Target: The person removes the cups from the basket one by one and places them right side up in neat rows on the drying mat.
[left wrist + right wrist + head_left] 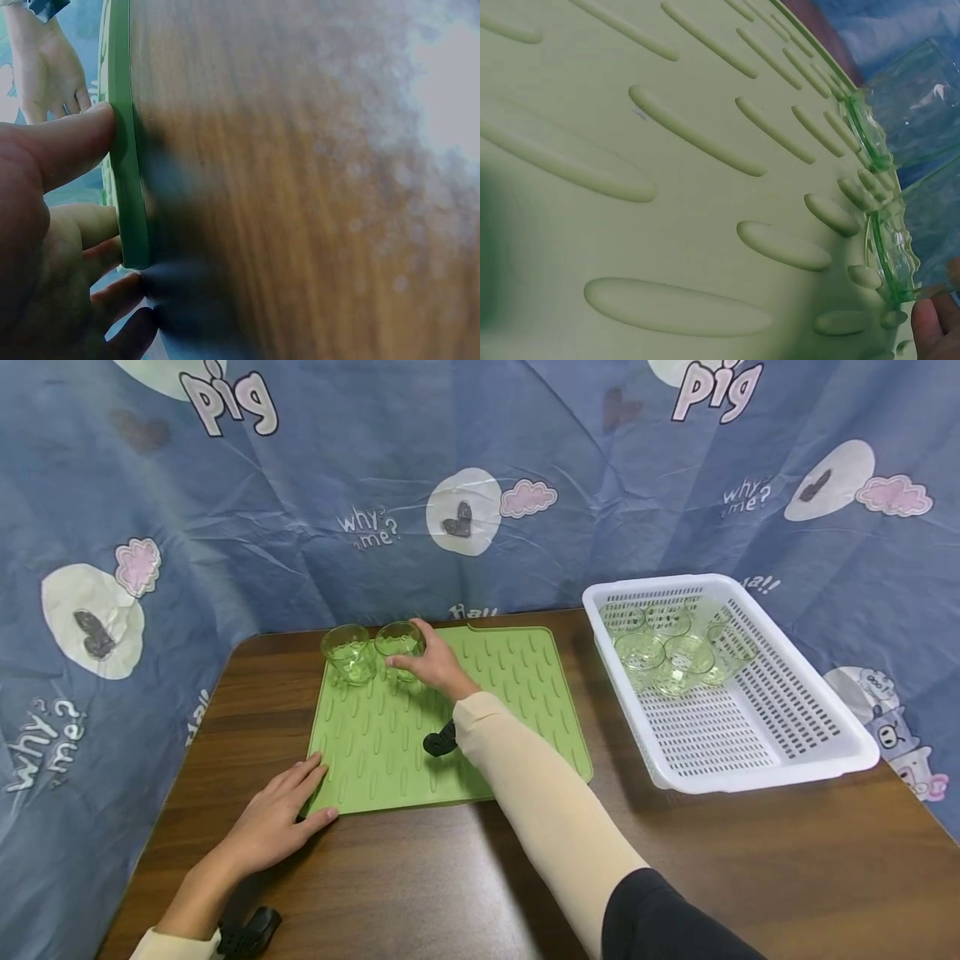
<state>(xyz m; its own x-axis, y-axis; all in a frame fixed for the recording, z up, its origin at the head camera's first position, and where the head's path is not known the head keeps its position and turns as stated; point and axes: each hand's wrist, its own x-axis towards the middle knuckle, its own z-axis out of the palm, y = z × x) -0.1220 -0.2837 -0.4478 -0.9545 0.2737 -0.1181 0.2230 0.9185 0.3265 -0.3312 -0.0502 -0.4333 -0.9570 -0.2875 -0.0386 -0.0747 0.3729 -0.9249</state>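
Note:
On the back left of a green ridged drying mat (390,760) stand two clear, green-tinted drinking glasses. My right hand (442,668) grips the inner one, the right-hand glass (393,642), with thumb in front and fingers round the far side. Just left of it, and upright, is the other glass (348,656). In the right wrist view both glass bases touch the mat, and only fingertips (928,330) of that hand show at the edge. My left hand (273,818) rests on the mat's front left corner, fingers extended; its thumb (82,142) touches the mat's edge in the left wrist view.
A white perforated plastic basket (817,768) stands on the right of the brown wooden table (420,877). Several similar glasses (686,660) are grouped toward its back left. A blue printed cloth (300,568) hangs behind the table.

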